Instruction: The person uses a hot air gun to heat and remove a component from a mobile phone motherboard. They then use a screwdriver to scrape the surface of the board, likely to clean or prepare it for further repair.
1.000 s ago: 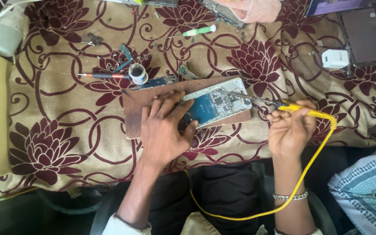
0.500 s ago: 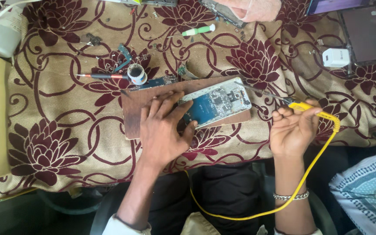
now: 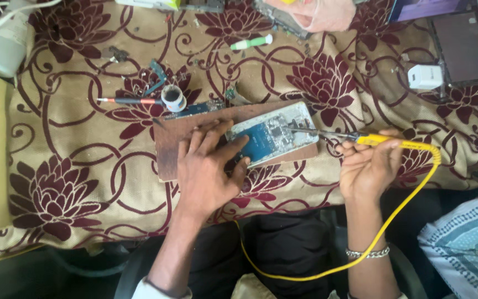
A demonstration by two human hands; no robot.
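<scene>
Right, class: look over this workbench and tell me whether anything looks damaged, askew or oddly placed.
The opened phone lies at a slant on the brown board, its circuit board bare. The left hand steadies it; the right hand holds a yellow soldering iron to it. Nothing looks spilled.

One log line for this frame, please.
left hand steadies opened phone | right hand holds yellow soldering iron, tip on board | wooden board underneath
</scene>
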